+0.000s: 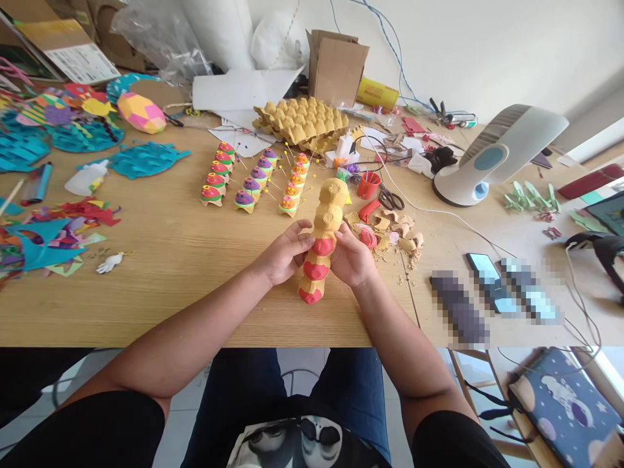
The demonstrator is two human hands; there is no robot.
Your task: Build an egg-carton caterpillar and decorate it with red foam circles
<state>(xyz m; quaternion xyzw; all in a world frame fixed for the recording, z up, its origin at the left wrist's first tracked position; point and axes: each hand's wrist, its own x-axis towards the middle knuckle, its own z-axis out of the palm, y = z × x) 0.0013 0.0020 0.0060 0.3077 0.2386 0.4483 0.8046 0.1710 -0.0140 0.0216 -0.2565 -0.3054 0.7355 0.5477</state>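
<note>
Between my two hands is an egg carton strip (327,218) of yellow-brown pulp, held tilted above the wooden table. Red clay covers parts of its nearer cups; the farther cups are bare. My left hand (288,252) grips its left side with thumb and fingers, and my right hand (351,255) grips the right side near the middle. Beyond them stand three decorated strips: a red and green one (218,174), a purple one (256,179) and an orange one (295,185). Pins with round heads stick out of them.
Carton scraps and a pink clay lump (367,236) lie right of my hands, near black scissors (391,199) and a red cup (368,185). Egg trays (305,122) sit behind. A white fan (492,156) and phones (491,283) are rightward; a glue bottle (88,179) and paper crafts (46,242) are left.
</note>
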